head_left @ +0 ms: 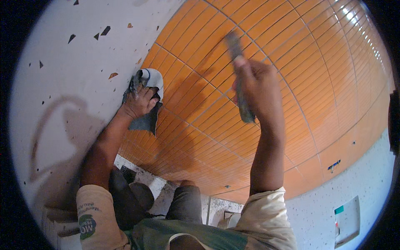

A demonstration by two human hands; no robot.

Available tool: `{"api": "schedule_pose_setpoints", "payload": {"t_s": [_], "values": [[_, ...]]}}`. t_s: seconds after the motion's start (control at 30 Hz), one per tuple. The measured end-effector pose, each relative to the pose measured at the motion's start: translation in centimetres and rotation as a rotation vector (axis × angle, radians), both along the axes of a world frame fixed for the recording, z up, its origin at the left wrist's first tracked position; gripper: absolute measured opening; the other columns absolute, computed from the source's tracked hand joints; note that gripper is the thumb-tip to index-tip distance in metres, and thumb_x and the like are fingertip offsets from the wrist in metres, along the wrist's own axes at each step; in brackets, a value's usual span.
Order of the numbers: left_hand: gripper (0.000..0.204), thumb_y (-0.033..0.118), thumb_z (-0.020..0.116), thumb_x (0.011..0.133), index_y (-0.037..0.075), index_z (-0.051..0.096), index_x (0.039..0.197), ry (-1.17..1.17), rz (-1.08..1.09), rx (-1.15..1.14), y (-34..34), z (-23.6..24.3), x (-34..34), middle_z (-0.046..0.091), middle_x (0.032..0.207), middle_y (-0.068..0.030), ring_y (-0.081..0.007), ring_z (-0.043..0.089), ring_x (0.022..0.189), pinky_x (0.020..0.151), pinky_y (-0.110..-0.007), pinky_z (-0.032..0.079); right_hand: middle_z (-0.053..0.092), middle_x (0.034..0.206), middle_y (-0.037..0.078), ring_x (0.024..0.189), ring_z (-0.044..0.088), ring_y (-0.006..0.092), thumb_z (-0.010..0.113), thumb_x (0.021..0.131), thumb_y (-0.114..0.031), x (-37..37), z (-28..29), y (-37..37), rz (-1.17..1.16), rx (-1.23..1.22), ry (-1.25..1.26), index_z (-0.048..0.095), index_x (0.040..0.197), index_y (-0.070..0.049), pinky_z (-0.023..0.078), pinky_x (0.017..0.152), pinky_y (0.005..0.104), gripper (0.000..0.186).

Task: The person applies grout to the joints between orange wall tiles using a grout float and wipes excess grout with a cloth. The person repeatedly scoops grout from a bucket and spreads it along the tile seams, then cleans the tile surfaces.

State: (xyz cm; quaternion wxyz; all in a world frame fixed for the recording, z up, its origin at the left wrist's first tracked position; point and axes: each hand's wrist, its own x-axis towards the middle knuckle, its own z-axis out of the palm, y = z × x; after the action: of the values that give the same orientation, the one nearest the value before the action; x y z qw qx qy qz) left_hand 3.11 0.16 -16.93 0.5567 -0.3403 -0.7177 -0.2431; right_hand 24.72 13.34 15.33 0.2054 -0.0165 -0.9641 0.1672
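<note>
My left hand (141, 101) is closed on a ragged, cloth-like grey-and-white piece (155, 79). Its top folds over in a white curve with a blue line, and its dark grey lower part hangs beneath my fingers. That hand is at the border between the orange tiles and the white speckled surface. Higher and to the right, my right hand (259, 85) grips a long, flat grey strip (234, 43). The strip sticks out above my thumb and below my palm, its upper end blurred. Behind both hands spreads the orange tiled surface (287, 104), lined with narrow joints.
On the left lies a white surface (83, 54) with dark and brown chips, carrying my arm's shadow. A small blue-and-metal fitting (334, 165) sits in the tiles at lower right. Beyond it is a rectangular recess (347, 221) in a speckled wall. My knees (185, 202) show below.
</note>
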Motion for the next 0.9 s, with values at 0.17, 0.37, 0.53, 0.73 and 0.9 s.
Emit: {"api": "schedule_pose_setpoints", "payload": {"t_s": [0.17, 0.37, 0.53, 0.73, 0.9], "values": [[0.034, 0.033, 0.056, 0.088, 0.002, 0.062, 0.102, 0.016, -0.012, -0.016, -0.2, 0.4, -0.1, 0.060, 0.095, -0.0177, -0.0432, 0.055, 0.100, 0.095, -0.059, 0.037, 0.054, 0.056, 0.008, 0.049, 0.058, 0.0172, 0.052, 0.099, -0.030, 1.1, -2.3, -0.2, 0.000, -0.139, 0.166, 0.061, 0.084, 0.002, 0.045, 0.048, 0.0347, 0.037], [0.036, 0.033, 0.057, 0.085, 0.000, 0.064, 0.099, -0.091, -0.103, 0.081, 0.9, -1.2, -1.0, 0.061, 0.089, -0.0207, -0.0515, 0.052, 0.109, 0.106, -0.071, 0.022, 0.055, 0.064, 0.005, 0.052, 0.056, 0.0115, 0.056, 0.097, -0.034, -0.7, -1.5, 0.3, 0.094, -0.178, 0.363, 0.065, 0.102, 0.003, 0.049, 0.048, 0.0265, 0.038], [0.038, 0.035, 0.057, 0.089, 0.003, 0.061, 0.110, 0.012, -0.003, -0.028, 0.2, 0.0, -0.1, 0.060, 0.102, -0.0184, -0.0441, 0.053, 0.104, 0.096, -0.056, 0.041, 0.056, 0.061, 0.012, 0.057, 0.057, 0.0181, 0.057, 0.095, -0.030, -2.6, -3.5, 0.1, 0.086, -0.225, 0.418, 0.064, 0.114, 0.001, 0.045, 0.054, 0.0331, 0.037], [0.041, 0.037, 0.056, 0.091, 0.002, 0.061, 0.111, -0.149, 0.010, -0.068, -0.3, -0.1, 0.3, 0.061, 0.101, -0.0186, -0.0481, 0.054, 0.103, 0.088, -0.059, 0.046, 0.053, 0.063, 0.006, 0.058, 0.054, 0.0108, 0.054, 0.098, -0.027, -4.7, -5.7, -3.3, 0.205, -0.332, 0.571, 0.052, 0.131, 0.007, 0.044, 0.053, 0.0278, 0.047], [0.040, 0.036, 0.055, 0.091, 0.002, 0.061, 0.111, -0.050, 0.023, -0.015, 0.2, 0.2, 0.3, 0.062, 0.098, -0.0179, -0.0485, 0.055, 0.104, 0.082, -0.058, 0.050, 0.049, 0.061, 0.001, 0.054, 0.052, 0.0076, 0.051, 0.099, -0.032, -4.2, -6.8, -3.5, 0.214, -0.364, 0.481, 0.051, 0.134, 0.006, 0.043, 0.049, 0.0253, 0.051]]}}
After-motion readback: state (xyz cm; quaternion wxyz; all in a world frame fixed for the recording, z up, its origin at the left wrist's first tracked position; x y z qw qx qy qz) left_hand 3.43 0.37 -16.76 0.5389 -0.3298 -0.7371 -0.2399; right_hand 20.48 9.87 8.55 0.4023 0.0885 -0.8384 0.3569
